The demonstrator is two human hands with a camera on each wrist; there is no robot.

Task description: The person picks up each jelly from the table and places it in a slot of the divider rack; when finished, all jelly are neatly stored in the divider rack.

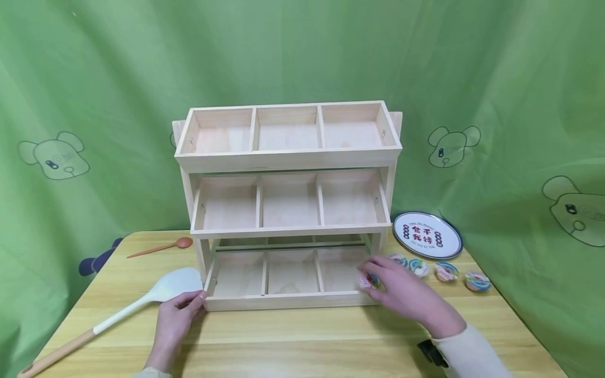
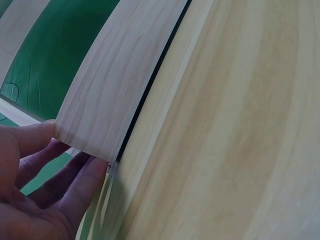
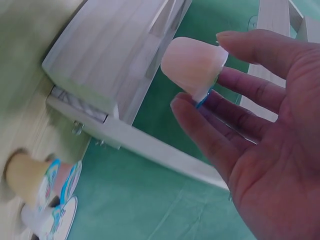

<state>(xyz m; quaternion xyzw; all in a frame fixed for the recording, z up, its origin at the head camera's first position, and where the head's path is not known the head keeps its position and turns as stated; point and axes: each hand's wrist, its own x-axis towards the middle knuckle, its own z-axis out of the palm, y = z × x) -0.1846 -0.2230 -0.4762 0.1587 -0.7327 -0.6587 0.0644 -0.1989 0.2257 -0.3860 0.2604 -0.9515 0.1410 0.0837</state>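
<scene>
A pink jelly cup (image 3: 192,67) is pinched between the thumb and fingers of my right hand (image 1: 402,289), its foil lid turned toward the palm. This hand hovers at the right end of the lowest tray (image 1: 288,302) of a three-tier wooden rack (image 1: 288,160), and the cup overlaps that tray's right compartment in the head view. At the tray's left front corner, my left hand (image 1: 177,320) grips the wood. The left wrist view shows the thumb on the top edge of the front board (image 2: 110,85) and the fingers (image 2: 82,185) around its end.
Several more jelly cups (image 1: 446,271) stand right of the rack, before a white oval plate (image 1: 427,233) with a blue rim. On the left lie a white spatula (image 1: 175,283) with a wooden handle and a small reddish spoon (image 1: 183,242). Green curtain (image 1: 283,52) hangs behind.
</scene>
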